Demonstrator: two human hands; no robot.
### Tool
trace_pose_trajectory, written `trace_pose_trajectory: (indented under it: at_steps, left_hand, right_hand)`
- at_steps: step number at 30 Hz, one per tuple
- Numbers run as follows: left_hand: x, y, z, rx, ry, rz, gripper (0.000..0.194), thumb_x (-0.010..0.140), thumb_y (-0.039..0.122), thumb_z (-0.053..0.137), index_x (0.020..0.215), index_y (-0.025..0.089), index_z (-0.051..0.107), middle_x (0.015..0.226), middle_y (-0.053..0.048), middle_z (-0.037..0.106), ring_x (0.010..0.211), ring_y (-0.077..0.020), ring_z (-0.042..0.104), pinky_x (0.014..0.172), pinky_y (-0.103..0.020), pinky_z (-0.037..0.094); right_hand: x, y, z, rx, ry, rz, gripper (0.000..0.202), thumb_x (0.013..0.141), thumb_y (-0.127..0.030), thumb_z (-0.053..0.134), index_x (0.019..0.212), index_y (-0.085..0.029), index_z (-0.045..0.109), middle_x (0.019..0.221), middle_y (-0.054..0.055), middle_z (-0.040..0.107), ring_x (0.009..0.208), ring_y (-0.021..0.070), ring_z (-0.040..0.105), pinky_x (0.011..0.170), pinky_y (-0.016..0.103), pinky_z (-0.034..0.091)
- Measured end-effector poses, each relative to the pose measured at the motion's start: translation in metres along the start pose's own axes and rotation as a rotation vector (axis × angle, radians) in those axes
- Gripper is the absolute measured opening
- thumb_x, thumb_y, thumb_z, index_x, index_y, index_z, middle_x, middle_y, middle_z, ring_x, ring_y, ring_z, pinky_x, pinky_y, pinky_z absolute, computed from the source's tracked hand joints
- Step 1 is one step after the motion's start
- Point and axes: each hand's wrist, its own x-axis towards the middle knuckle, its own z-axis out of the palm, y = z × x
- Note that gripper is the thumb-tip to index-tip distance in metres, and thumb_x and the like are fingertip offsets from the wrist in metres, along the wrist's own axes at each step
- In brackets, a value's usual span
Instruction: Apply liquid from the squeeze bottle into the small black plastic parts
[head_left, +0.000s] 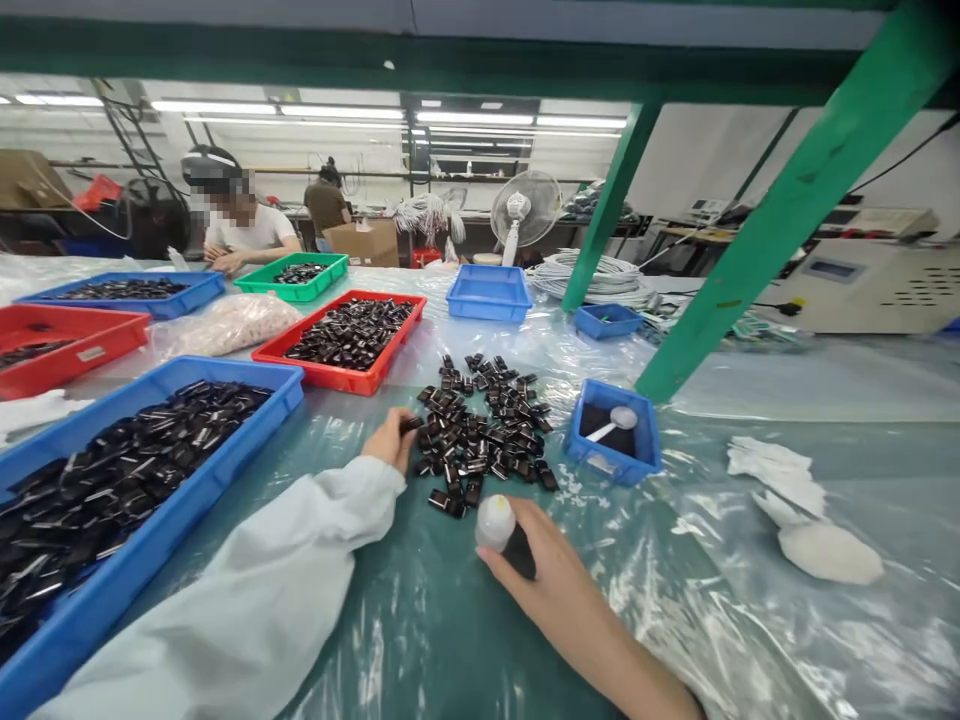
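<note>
Many small glossy black plastic parts [480, 430] lie in a loose heap on the plastic-covered table. At the heap's left edge, my left hand [388, 440], in a pale sleeve, pinches one black plastic part [410, 425] between thumb and fingers. Just in front of the heap, my right hand [544, 555] is closed around a small white bottle [495, 520] with a yellowish spot on its top. A dark patch shows between that bottle and my palm; I cannot tell what it is.
A long blue tray [225, 490] of black parts stands left, a red tray [367, 380] behind it. Right of the heap, a small blue bin [619, 470] holds dark material and a white spoon [622, 418]. A green post [772, 220] slants down behind. A person [255, 225] sits opposite.
</note>
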Motion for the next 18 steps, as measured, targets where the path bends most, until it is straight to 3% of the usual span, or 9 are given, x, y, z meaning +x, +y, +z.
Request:
trace_pose_trajectory:
  at_steps: [4,9,14,18]
  left_hand:
    - [-0.056,-0.011,-0.015,-0.182,-0.037,0.007,0.015,0.094,0.019,0.035,0.107,0.015,0.039,0.08,-0.001,0.06,0.066,-0.0146,0.058,0.065,-0.029,0.048]
    - [-0.116,-0.012,-0.035,-0.325,-0.113,-0.004,0.024,0.091,0.037,0.034,0.105,0.02,0.045,0.067,0.002,0.056,0.058,-0.0158,0.054,0.054,-0.025,0.039]
    - [-0.126,-0.013,-0.041,-0.652,-0.194,-0.176,0.029,0.08,0.038,0.056,0.1,0.019,0.065,0.064,0.0,0.055,0.052,-0.0125,0.042,0.052,-0.024,0.031]
    - [-0.119,-0.018,-0.044,-0.991,-0.176,-0.32,0.031,0.073,0.04,0.067,0.094,0.016,0.068,0.065,0.0,0.056,0.054,-0.0108,0.041,0.051,-0.022,0.03]
  right_hand:
    - [-0.002,-0.001,0.002,0.053,-0.014,0.064,0.028,0.089,-0.03,0.048,0.116,-0.024,0.047,0.115,0.008,0.061,0.106,0.0242,0.057,0.084,0.038,0.048]
    - [-0.005,0.0,0.012,0.142,-0.048,0.167,0.034,0.089,-0.043,0.046,0.118,-0.025,0.047,0.11,0.008,0.063,0.096,0.0248,0.062,0.062,0.029,0.054]
    - [-0.007,0.002,0.017,0.163,-0.074,0.227,0.034,0.085,-0.046,0.051,0.114,-0.027,0.05,0.11,0.007,0.063,0.101,0.0265,0.06,0.063,0.028,0.054]
    - [-0.006,0.007,0.018,0.169,-0.086,0.261,0.036,0.084,-0.048,0.051,0.113,-0.026,0.049,0.112,0.008,0.063,0.102,0.0262,0.06,0.062,0.026,0.055]
